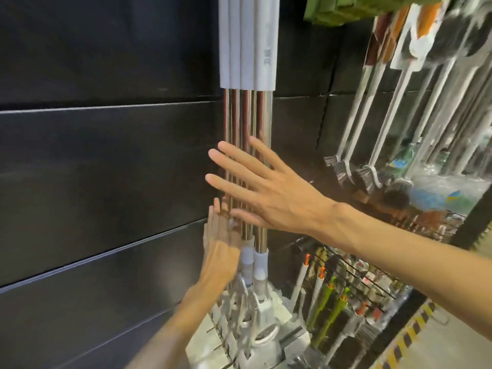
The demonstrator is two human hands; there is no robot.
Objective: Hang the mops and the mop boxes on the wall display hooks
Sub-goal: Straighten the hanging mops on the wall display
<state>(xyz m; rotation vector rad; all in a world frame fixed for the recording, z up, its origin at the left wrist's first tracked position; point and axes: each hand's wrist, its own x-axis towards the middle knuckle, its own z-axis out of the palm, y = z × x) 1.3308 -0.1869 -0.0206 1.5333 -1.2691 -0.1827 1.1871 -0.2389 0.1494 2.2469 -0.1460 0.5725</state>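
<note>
right hand (269, 190): fingers straight and spread, palm toward the wall, laid flat across the front of the mop poles (249, 161). Holds nothing.
left hand (219, 246): fingers straight and close together, pointing up, pressed against the left side of the same poles, lower down near the white collars (254, 259). Blurred, so exact contact is hard to tell.
mops (247, 43): a tight bunch hanging against the dark wall panels (106, 161); white grips at top, shiny poles in the middle, white heads (255, 323) at the bottom.
long axis: vertical, top to bottom of view.
direction: poles sit straight ahead of both hands, between them and the wall.
nearer hand: right, mid-pole; left is beside and below.
hooks: above the view, not visible.
neighbours: brushes (354, 171) hanging well to the right, apart from the bunch.
next move (my guess): steady and square the bunch, then let go.
risk: poles swinging sideways.
</note>
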